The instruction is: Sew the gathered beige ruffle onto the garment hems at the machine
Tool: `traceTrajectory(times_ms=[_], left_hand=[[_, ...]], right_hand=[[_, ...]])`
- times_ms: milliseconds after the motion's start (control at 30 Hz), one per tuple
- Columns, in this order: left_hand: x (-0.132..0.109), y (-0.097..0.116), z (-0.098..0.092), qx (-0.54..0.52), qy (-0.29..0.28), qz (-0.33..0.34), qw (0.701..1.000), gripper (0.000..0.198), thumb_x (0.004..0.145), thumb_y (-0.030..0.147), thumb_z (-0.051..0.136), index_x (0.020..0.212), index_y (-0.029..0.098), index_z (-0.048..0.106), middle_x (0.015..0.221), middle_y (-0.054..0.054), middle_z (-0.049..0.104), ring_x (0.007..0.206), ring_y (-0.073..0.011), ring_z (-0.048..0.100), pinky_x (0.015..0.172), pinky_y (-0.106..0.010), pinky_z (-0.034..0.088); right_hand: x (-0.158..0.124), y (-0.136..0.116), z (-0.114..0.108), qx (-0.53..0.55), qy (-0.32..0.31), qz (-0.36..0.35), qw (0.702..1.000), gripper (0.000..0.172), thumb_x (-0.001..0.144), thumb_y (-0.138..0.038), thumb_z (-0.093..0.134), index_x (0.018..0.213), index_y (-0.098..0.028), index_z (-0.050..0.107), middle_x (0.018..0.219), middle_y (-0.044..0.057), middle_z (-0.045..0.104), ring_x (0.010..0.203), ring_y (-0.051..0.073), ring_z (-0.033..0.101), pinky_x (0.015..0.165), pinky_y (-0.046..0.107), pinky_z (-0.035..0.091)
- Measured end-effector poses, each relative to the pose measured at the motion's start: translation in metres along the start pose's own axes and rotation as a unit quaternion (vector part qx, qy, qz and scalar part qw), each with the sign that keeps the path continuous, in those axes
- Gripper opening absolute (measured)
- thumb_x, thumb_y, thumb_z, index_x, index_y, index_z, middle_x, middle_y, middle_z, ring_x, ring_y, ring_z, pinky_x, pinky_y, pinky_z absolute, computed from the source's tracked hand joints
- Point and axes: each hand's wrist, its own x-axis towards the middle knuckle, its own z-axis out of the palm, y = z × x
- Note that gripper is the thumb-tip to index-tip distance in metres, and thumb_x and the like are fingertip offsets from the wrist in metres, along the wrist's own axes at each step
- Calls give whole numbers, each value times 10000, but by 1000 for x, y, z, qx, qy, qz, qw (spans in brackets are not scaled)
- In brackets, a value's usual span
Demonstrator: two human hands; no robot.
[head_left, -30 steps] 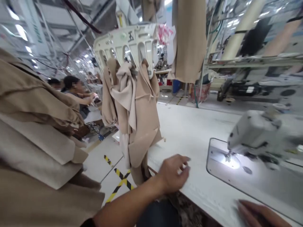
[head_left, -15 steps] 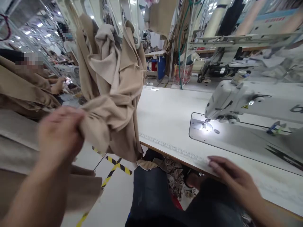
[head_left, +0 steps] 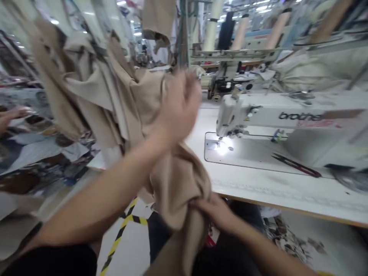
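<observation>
A beige fabric piece (head_left: 178,180) hangs in folds over my lap, in front of the sewing table's edge. Gripping its lower right side is my right hand (head_left: 214,211), fingers closed on the cloth. My left hand (head_left: 181,103) is raised above it, against more beige cloth at its left; motion smears its fingers, so its grip is unclear. Other beige garment pieces (head_left: 89,84) hang from pale clips to the left of that hand. The white sewing machine (head_left: 258,111) stands to the right, its needle area lit.
Black-handled snips (head_left: 296,165) lie on the machine bed. The white table (head_left: 244,188) has a wooden front edge. Thread cones (head_left: 211,32) stand behind the machine. Fabric scraps (head_left: 284,237) lie beneath the table. Another person's hand (head_left: 17,112) shows at far left.
My left hand has swung up and right from the far left. My right hand has left the table edge and taken hold of beige fabric. The view has turned right.
</observation>
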Motion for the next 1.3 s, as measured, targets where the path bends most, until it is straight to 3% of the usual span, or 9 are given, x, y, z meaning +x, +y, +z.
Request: traceTrajectory(times_ms=[133,233,400,567,667,833,933,1033,1300], left_hand=[[-68,-34,122,6,-145,-1,989,399,1000,467,584,1280,188,641,1339,-128,686,1252,-268,648,1073,-492,522],[-74,-74,168,48,-174,-55,982,497,1013,489,558,1385,162,596,1552,-169,525,1477,-353,436,1223,-655,281],[-62,-148,155,99,-187,-129,969,660,1027,471,384,1519,37,457,1658,-281,321,1561,-453,236,1211,-743,154],[-74,-188,114,121,-175,-158,964,857,989,611,287,1522,-49,407,1676,-285,271,1531,-519,249,1185,-763,184],[-92,-166,111,108,-131,-92,981,836,943,663,356,1491,44,479,1669,-181,352,1540,-440,283,1258,-651,185],[-129,-94,152,-32,-146,219,964,588,1008,622,437,1354,181,615,1472,-144,616,1383,-323,541,1239,-576,314],[-140,-80,172,-12,-160,283,946,775,958,726,482,1456,134,530,1562,-221,508,1460,-402,448,1240,-662,219],[-145,-82,172,-3,-144,304,942,806,944,704,543,1508,134,462,1563,-216,508,1474,-389,431,1264,-625,167],[-142,-105,151,-60,-152,282,945,535,908,191,519,1442,163,498,1459,-128,625,1377,-282,554,1260,-535,302]], right_hand=[[-21,-78,-107,-63,25,124,990,456,723,-330,726,1144,-157,715,969,102,798,883,293,764,806,411,625],[-25,-109,-155,-339,59,91,934,412,706,-234,663,1107,-186,744,949,61,799,857,268,763,759,357,625],[-27,-101,-166,-562,212,-34,799,475,816,-124,611,1288,-128,671,1221,168,729,1160,356,670,1044,522,505],[-52,-42,-134,-684,167,-202,681,529,997,-477,617,1417,-157,578,1413,189,620,1293,357,592,1077,571,499],[-67,-3,-125,-724,166,-234,627,793,917,-554,719,1523,-123,441,1574,238,457,1454,393,436,1172,629,399],[-69,24,-131,-781,189,-194,562,726,875,-184,730,1541,-205,444,1617,176,431,1519,467,301,1188,732,286],[-66,17,-140,-779,205,-188,562,691,871,-150,695,1522,-182,463,1596,184,463,1507,489,313,1176,756,287],[-71,9,-150,-729,164,-303,591,402,931,-172,633,1330,-166,585,1419,162,639,1429,385,484,1205,664,340],[-107,-49,-124,-570,173,-356,720,270,986,-122,580,1219,-218,677,1113,83,761,1050,209,729,910,352,624]])
